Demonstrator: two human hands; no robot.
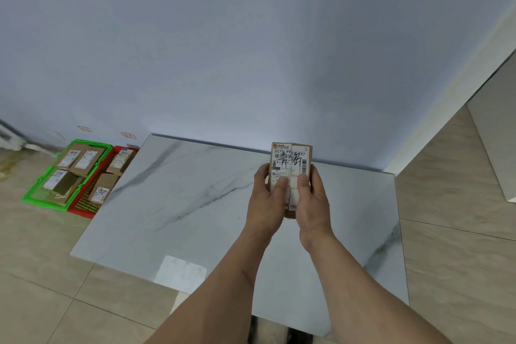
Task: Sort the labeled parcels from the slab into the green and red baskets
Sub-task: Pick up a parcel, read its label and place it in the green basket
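Observation:
A brown cardboard parcel (291,160) with a white printed label and black handwriting is held upright above the marble slab (195,204). My left hand (268,198) grips its left side with the thumb on the label. My right hand (312,201) grips its right side, thumb also on the label. On the floor to the far left sits the green basket (42,190) holding several labeled parcels. Beside it on the right stands the red basket (83,208), with labeled parcels inside too; the slab's corner hides part of it.
The slab lies on a tiled floor against a pale blue wall. Two small red-framed tags (128,135) are stuck on the wall behind the baskets. A white wall corner (446,109) rises at the right.

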